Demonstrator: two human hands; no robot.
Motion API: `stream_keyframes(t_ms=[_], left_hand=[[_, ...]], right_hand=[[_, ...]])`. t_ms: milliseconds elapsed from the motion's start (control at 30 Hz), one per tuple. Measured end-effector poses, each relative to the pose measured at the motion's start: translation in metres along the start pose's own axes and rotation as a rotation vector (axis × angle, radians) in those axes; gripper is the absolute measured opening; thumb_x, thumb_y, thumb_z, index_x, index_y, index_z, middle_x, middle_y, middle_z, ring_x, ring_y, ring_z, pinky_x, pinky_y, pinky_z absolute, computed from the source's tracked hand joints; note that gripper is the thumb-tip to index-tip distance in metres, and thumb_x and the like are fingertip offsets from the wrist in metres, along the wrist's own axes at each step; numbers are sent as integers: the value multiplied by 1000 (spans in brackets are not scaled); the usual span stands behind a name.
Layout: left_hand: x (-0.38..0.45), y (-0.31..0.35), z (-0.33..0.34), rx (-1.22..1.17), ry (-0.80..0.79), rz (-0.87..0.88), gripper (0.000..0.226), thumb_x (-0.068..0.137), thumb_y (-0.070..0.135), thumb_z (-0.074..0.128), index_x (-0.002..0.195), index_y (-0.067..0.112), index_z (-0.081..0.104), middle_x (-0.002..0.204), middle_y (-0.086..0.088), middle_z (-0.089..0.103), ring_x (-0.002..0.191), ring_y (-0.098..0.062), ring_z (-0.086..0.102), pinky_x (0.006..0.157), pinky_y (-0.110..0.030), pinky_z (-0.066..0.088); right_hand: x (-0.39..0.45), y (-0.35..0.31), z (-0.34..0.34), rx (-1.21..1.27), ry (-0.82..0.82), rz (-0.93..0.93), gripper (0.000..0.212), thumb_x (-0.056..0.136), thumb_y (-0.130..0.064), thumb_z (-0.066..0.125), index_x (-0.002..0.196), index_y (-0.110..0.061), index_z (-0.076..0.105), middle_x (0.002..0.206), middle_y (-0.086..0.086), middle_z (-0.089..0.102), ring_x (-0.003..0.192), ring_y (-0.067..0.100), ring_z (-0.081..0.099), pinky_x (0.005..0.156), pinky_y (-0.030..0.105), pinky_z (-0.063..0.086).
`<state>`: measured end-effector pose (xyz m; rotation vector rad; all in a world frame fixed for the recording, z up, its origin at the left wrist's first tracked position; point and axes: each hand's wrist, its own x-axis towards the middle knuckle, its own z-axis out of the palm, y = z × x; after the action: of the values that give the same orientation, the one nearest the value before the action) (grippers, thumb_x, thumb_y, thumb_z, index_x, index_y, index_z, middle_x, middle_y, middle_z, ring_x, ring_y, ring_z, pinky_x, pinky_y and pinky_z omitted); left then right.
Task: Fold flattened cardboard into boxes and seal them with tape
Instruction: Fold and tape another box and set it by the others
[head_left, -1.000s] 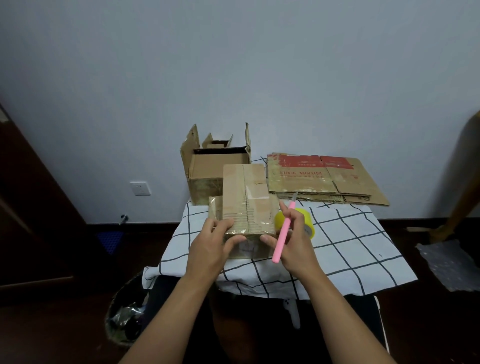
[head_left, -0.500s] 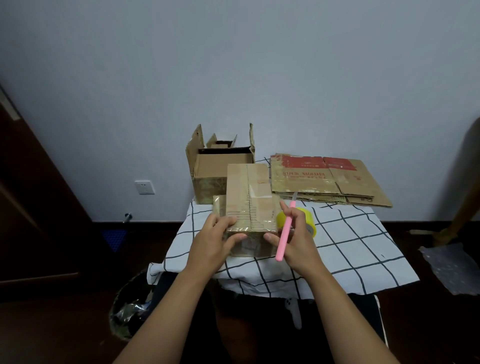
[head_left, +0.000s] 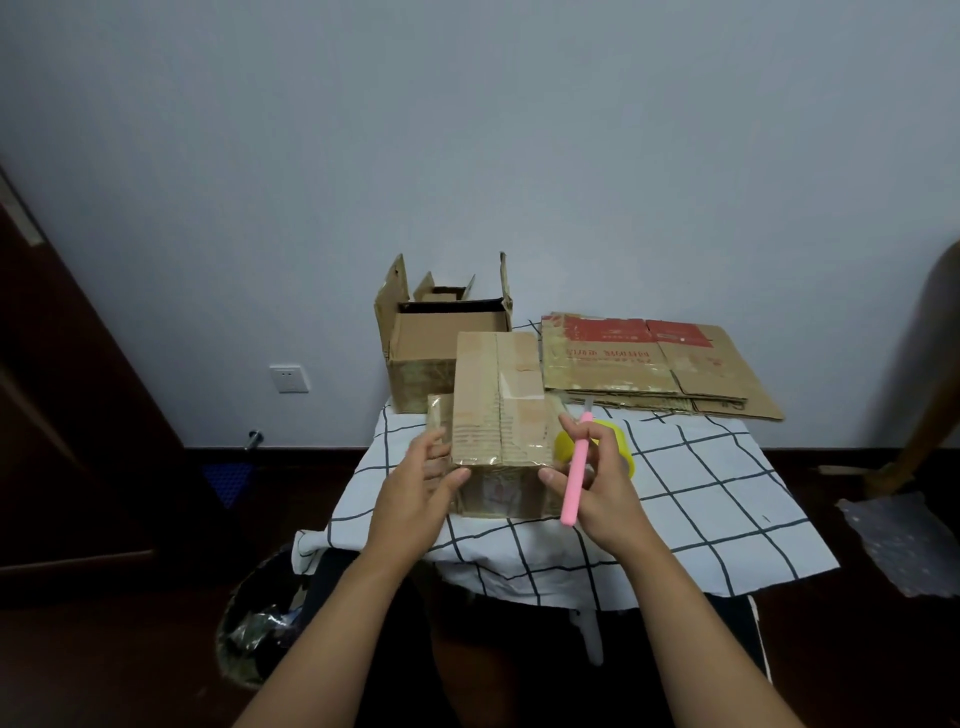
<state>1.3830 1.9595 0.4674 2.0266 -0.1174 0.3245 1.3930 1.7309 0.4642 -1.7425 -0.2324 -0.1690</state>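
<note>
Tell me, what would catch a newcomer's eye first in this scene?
Probably the two bare hands at the centre: the left hand grips the near corner of a taped cardboard box, while the right hand steadies the other corner and holds a bright pink cutter. Behind lie a yellow tape roll, an open box and flattened cardboard on the checked tablecloth.

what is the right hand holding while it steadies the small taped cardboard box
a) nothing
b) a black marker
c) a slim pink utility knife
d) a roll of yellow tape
c: the right hand grips a slim pink utility knife against the small taped cardboard box, while the yellow tape roll lies on the checked cloth behind that hand.
</note>
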Motion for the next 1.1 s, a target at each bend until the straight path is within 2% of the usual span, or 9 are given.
stream_keyframes(t_ms=[133, 300, 533, 633, 700, 767, 933, 1033, 1100], left_hand=[[-15, -3, 14, -199, 169, -129, 11, 97, 12, 61, 95, 20, 54, 109, 18, 65, 99, 5, 66, 76, -5, 46], [-22, -3, 28, -276, 278, -149, 9, 97, 9, 60, 91, 15, 58, 113, 2, 67, 98, 13, 63, 79, -7, 48], [-24, -7, 23, -165, 216, -124, 25, 96, 2, 55, 91, 25, 61, 122, 0, 68, 100, 5, 65, 84, -11, 50], [-20, -5, 15, -89, 134, -93, 15, 96, 9, 61, 90, 23, 60, 115, 6, 67, 94, 16, 62, 77, -4, 46], [-16, -4, 9, -8, 120, -41, 12, 94, 14, 66, 87, 22, 60, 100, 11, 69, 90, 15, 62, 72, -2, 43], [-12, -2, 5, 74, 120, 0, 14, 92, 19, 69, 84, 22, 58, 86, 18, 67, 85, 13, 63, 66, -3, 42], [-5, 2, -1, 70, 48, 45, 23, 89, 19, 72, 103, 32, 59, 94, 20, 67, 90, 13, 62, 74, -4, 46], [-3, -1, -1, 159, 61, 88, 20, 89, 22, 72, 109, 22, 69, 97, 14, 69, 91, 3, 63, 77, -12, 48], [0, -1, 1, 276, 79, 142, 17, 92, 22, 69, 108, 16, 71, 97, 10, 69, 89, -8, 63, 75, -17, 46]], right_hand=[[0, -3, 4, 14, 6, -9, 50, 84, -3, 74, 120, -23, 45, 149, -9, 42, 86, -6, 63, 80, 16, 52], [0, -3, 5, 23, 4, -9, 50, 86, -4, 73, 121, -22, 44, 151, -10, 40, 90, -6, 64, 80, 14, 51], [-2, -3, 4, 32, -5, -16, 49, 88, -3, 71, 119, -27, 43, 151, -10, 39, 107, -16, 57, 83, 12, 49], [-1, -3, 3, 14, -1, -23, 48, 88, -2, 70, 118, -27, 43, 150, -10, 40, 92, -13, 61, 78, 13, 49], [-1, -4, 3, 6, 1, -23, 48, 88, -2, 70, 116, -29, 43, 149, -11, 41, 78, -7, 60, 77, 15, 50], [-2, -4, 3, 9, 1, -23, 47, 88, 0, 70, 117, -26, 43, 148, -11, 41, 80, -8, 60, 78, 14, 49], [-2, -2, 3, -4, 5, -21, 47, 87, -2, 71, 118, -25, 44, 147, -10, 43, 78, -6, 60, 76, 15, 49], [-2, 0, 5, -3, 4, -1, 48, 86, -6, 73, 120, -24, 44, 138, -6, 50, 76, -5, 61, 75, 18, 50], [-2, 0, 5, 9, 0, 5, 47, 87, -7, 73, 120, -21, 44, 137, -10, 50, 86, -7, 62, 76, 16, 51]])
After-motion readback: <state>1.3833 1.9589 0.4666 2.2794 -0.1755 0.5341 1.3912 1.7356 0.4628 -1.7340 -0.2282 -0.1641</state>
